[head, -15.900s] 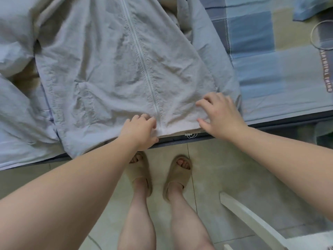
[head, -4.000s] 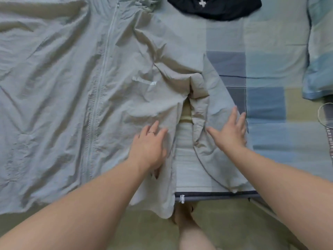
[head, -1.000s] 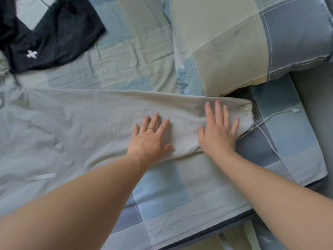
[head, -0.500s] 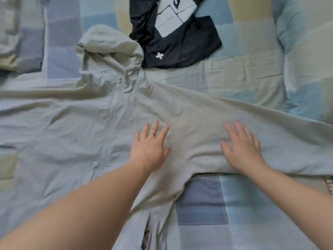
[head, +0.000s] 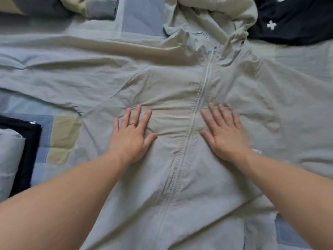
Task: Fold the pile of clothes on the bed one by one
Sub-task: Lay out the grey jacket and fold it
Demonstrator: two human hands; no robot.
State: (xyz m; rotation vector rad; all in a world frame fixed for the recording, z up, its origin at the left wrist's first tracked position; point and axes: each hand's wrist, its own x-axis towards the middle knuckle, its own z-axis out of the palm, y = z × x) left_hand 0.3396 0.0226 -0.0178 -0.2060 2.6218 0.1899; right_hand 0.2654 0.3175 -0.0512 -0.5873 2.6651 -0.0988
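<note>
A pale grey-green zip-up hooded jacket (head: pixel 180 186) lies spread face up on the bed, zipper down its middle, hood (head: pixel 216 18) bunched at the top, sleeves stretched out to both sides. My left hand (head: pixel 132 137) presses flat on the chest, left of the zipper, fingers spread, a ring on one finger. My right hand (head: pixel 225 134) lies flat on the chest just right of the zipper, fingers straight. A black garment with a white cross mark (head: pixel 292 22) lies beyond the hood at the top right.
The bed carries a blue, beige and grey checked sheet (head: pixel 61 139). A dark folded item (head: pixel 27 152) and a pale bundle (head: pixel 9 159) sit at the left edge. A crumpled checked cover (head: pixel 81 6) lies at the top left.
Over the last second both hands slid from the right sleeve across to the jacket's chest, and now rest either side of the zipper. The view has swung left with them.
</note>
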